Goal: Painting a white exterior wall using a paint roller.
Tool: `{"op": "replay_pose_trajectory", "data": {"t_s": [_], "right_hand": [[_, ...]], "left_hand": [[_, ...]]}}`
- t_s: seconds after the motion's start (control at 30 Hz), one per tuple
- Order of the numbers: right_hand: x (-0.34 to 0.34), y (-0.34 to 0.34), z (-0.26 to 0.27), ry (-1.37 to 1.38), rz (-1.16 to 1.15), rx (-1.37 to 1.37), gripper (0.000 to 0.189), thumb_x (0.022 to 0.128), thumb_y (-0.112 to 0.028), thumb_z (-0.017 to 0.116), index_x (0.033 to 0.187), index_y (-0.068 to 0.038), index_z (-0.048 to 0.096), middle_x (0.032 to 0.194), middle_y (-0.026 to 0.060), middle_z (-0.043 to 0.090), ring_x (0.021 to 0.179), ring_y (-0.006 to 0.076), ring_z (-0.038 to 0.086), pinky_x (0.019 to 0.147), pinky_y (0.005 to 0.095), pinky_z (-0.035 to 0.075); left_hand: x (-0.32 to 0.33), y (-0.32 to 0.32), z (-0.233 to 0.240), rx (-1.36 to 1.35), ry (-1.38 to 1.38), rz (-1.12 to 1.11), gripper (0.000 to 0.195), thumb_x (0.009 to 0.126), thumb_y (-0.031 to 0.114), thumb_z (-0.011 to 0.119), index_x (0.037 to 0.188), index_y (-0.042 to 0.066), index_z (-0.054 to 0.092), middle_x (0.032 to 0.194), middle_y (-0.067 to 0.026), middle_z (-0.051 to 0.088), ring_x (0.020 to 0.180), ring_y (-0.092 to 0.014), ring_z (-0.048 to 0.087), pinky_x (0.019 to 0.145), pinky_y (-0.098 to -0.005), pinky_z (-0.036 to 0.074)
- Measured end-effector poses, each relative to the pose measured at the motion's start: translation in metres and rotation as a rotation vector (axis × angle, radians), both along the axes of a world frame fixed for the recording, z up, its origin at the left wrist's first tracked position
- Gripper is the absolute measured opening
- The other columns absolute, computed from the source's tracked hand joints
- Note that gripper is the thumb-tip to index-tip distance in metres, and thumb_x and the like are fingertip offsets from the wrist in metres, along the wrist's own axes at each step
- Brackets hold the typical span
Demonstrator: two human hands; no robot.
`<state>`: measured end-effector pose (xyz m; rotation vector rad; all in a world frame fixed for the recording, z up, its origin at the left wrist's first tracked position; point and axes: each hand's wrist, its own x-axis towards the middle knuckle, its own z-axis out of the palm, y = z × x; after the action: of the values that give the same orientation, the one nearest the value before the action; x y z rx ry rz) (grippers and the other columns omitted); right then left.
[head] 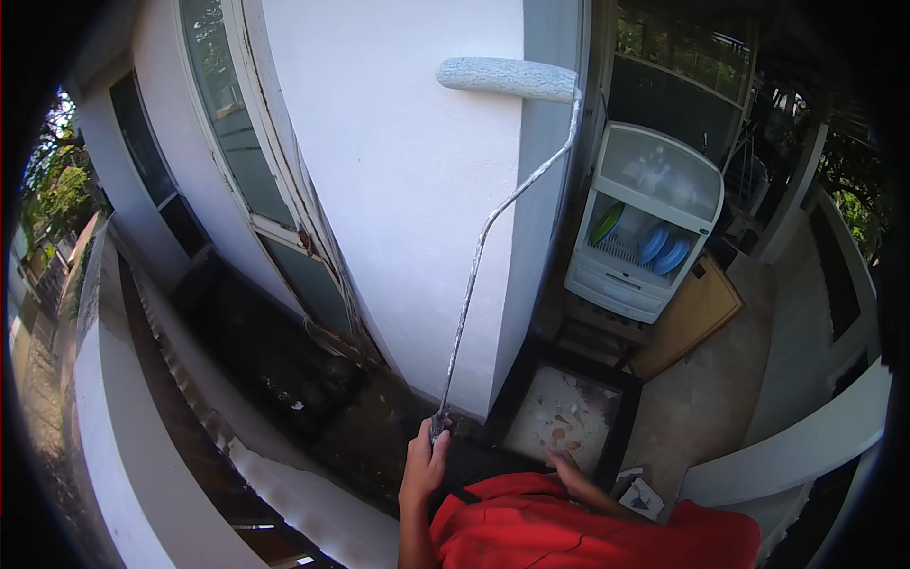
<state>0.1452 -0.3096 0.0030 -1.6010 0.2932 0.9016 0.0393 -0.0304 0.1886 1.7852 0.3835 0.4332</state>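
My left hand (424,462) grips the lower end of a paint roller, around its paint-spattered handle (439,421). From there the bent wire frame (475,274) rises to the roller cover (505,77), a long pale blue-white sleeve lying sideways. The cover is over the white wall (398,185) near its upper right corner edge; whether it touches the surface cannot be made out. My right hand (565,469) hangs low by my red shirt (561,526) with nothing visible in it, its thumb and fingers seeming apart. Below it lies a dark-framed panel (522,419) with shells and stones.
To the right stands a white dish cabinet (618,284) holding green and blue plates, with a brown board (693,320) leaning near it. A framed window (245,149) adjoins the wall's left side. Low white walls (142,441) and a curved railing (789,455) flank me.
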Motion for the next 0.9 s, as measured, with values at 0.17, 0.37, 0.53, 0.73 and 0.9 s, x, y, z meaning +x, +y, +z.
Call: {"op": "replay_pose_trajectory", "data": {"t_s": [0.17,0.37,0.53,0.73,0.9], "right_hand": [[0.003,0.005,-0.035,-0.175,0.046,-0.065,0.050,0.089,-0.045,0.051,0.124,-0.010,0.043,0.112,0.0145,0.056,0.088,0.0249,0.057,0.073,0.0365,0.048],[-0.006,0.051,0.043,-0.463,0.279,-0.348,0.057,0.088,-0.049,0.050,0.121,-0.002,0.047,0.102,0.0227,0.061,0.096,0.0359,0.059,0.083,0.0400,0.046],[-0.007,0.055,0.054,-0.372,0.516,-0.701,0.075,0.086,-0.065,0.036,0.130,-0.004,0.041,0.118,0.0253,0.055,0.109,0.0386,0.054,0.091,0.0429,0.043],[0.011,0.050,0.057,-0.316,0.545,-0.562,0.086,0.086,-0.069,0.032,0.132,0.004,0.036,0.120,0.0251,0.055,0.113,0.0347,0.053,0.095,0.0402,0.041],[0.016,0.063,0.043,-0.239,0.481,-0.216,0.083,0.086,-0.069,0.034,0.119,0.005,0.046,0.102,0.0177,0.059,0.095,0.0251,0.057,0.086,0.0368,0.042]], "left_hand": [[0.002,-0.001,-0.005,-0.010,-0.014,-0.032,0.021,0.093,0.017,0.048,0.107,0.002,0.052,0.062,-0.0057,0.046,0.056,-0.012,0.044,0.055,-0.0278,0.038],[0.001,0.004,-0.010,0.033,-0.039,-0.050,0.021,0.094,0.019,0.045,0.107,0.003,0.049,0.062,0.0019,0.044,0.053,-0.006,0.041,0.049,-0.0226,0.034],[0.001,0.006,-0.007,0.031,-0.036,-0.051,0.022,0.094,0.020,0.045,0.107,0.003,0.050,0.061,0.0016,0.045,0.053,-0.006,0.042,0.049,-0.0226,0.035],[0.000,0.003,-0.007,0.005,-0.016,-0.031,0.021,0.093,0.018,0.048,0.107,0.002,0.052,0.062,-0.0053,0.046,0.057,-0.012,0.044,0.055,-0.0277,0.038],[0.001,-0.001,-0.012,-0.007,-0.019,-0.044,0.021,0.094,0.018,0.049,0.106,0.002,0.052,0.062,-0.0054,0.046,0.057,-0.011,0.044,0.054,-0.0275,0.038]]}}
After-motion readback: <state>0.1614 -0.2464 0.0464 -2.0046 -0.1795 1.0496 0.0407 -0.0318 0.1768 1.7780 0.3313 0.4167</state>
